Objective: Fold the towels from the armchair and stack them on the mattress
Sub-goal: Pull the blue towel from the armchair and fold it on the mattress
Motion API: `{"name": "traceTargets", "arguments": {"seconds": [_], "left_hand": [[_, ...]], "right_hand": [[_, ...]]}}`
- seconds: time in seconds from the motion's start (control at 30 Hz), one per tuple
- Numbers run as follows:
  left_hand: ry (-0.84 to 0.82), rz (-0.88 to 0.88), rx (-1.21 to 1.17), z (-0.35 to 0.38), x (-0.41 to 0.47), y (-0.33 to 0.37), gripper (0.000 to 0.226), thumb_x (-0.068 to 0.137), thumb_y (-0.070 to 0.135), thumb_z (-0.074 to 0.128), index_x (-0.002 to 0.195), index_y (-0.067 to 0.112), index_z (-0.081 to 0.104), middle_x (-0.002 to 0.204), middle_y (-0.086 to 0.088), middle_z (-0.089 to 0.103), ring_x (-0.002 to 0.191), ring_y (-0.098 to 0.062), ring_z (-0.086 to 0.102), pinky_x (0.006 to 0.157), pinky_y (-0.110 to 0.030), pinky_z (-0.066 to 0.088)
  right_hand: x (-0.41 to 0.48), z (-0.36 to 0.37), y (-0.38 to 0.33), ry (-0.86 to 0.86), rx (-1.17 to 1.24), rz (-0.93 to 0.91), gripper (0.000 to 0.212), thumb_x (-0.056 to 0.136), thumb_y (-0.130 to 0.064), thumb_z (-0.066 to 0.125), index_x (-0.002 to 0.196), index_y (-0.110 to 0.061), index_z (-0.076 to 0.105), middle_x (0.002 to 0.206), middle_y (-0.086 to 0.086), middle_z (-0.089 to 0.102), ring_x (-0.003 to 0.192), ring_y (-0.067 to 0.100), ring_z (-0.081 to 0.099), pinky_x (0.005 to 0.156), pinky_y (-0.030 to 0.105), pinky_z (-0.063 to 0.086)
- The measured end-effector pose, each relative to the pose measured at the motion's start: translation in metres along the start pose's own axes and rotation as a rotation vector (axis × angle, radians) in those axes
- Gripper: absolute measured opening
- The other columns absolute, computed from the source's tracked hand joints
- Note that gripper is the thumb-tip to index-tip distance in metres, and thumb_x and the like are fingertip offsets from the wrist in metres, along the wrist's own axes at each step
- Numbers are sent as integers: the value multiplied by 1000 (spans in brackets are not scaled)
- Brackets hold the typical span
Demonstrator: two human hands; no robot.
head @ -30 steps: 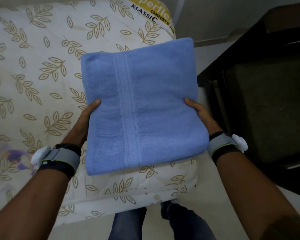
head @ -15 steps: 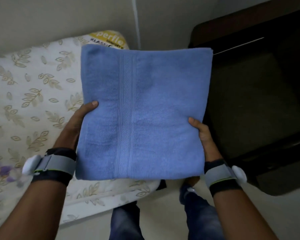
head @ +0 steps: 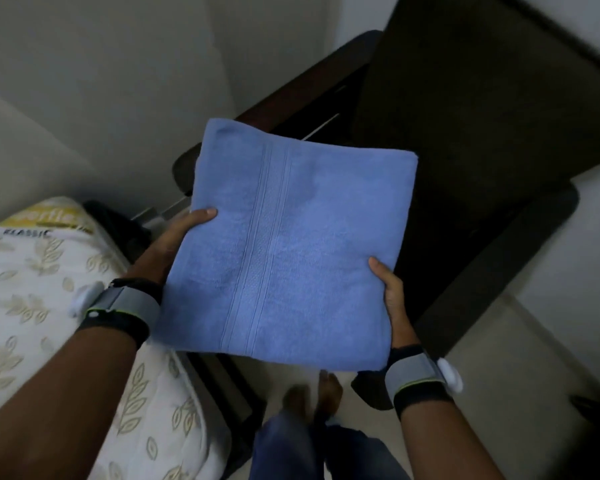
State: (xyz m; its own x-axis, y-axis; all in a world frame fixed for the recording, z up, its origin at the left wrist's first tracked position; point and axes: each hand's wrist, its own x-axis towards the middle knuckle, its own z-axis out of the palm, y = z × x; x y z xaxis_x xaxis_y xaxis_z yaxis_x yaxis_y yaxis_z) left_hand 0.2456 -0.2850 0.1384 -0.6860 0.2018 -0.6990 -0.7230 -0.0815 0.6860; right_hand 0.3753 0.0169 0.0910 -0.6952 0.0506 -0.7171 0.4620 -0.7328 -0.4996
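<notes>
Blue folded towel held flat over the dark armchair, left hand and right hand gripping opposite edges, thumbs on top, fingers probably curled underneath, mattress to the left.

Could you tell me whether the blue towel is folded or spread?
Folded: the blue towel is a compact rectangle between left hand and right hand.

The only writing that can be read stands on the top corner of the mattress. A yellow band across that corner carries pale letters, blurred and partly cut off, of which about "perfle" shows. Just below it, on the white cloth, a dark word in capitals reads "KLASSIC", its first letter unclear.
</notes>
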Motion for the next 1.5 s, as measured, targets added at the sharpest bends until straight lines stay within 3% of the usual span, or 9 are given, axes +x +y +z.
{"name": "traceTargets", "arguments": {"seconds": [0.23,0.37,0.6,0.93,1.03,1.13,1.2,1.3,1.5], "left_hand": [[-148,-85,244,61,130,55,45,86,40,66,127,22,64,126,-10,66,113,-29,65,96,-45,49],[-218,-191,346,88,208,68,37,89,38,64,121,22,67,116,-8,71,96,-23,71,76,-36,58],[-385,-357,544,128,318,52,40,87,44,63,119,21,69,110,-8,74,94,-25,72,76,-35,58],[-401,-256,546,131,382,24,39,94,37,57,128,18,62,112,-3,73,95,-20,71,74,-33,58],[-343,-124,599,129,395,27,67,84,48,68,142,19,49,131,-5,63,113,-22,64,93,-42,54],[-254,123,712,133,383,33,79,86,48,69,151,25,32,145,4,50,124,-7,54,106,-32,45],[-313,470,980,136,362,32,67,92,49,60,150,32,30,149,9,43,133,-6,45,113,-34,38],[-336,918,1579,143,334,13,77,88,65,44,154,29,24,161,-7,24,148,-29,22,117,-53,22],[-362,824,1926,132,309,-51,76,89,68,30,155,31,20,164,-7,12,151,-32,10,115,-63,13]], "right_hand": [[57,-19,-28,124,177,-60,48,92,-36,63,134,-12,62,134,16,62,123,39,59,103,55,46],[103,-26,-26,225,264,-117,50,94,-35,63,137,-12,58,139,19,58,125,43,56,106,61,41],[175,-57,-11,405,408,-176,46,94,-30,59,136,-10,60,132,19,62,112,37,64,89,48,54],[208,-88,-10,421,381,-206,48,94,-31,64,138,-12,57,137,16,60,118,34,62,92,46,54],[211,-93,-22,571,124,-325,60,89,-30,73,144,-21,50,137,6,61,124,27,60,104,48,49],[201,-83,-29,866,-266,-468,78,87,-43,74,153,-27,34,149,-4,48,131,11,52,109,43,46],[196,-71,-29,988,-645,-612,72,92,-53,62,152,-26,33,154,-1,40,140,15,42,114,45,39],[203,-35,-27,1003,-1229,-680,68,94,-58,47,149,-20,43,157,12,37,144,33,35,115,49,32],[233,-17,8,827,-1576,-423,67,96,-63,32,155,-31,30,165,5,18,153,31,14,118,64,9]]}}
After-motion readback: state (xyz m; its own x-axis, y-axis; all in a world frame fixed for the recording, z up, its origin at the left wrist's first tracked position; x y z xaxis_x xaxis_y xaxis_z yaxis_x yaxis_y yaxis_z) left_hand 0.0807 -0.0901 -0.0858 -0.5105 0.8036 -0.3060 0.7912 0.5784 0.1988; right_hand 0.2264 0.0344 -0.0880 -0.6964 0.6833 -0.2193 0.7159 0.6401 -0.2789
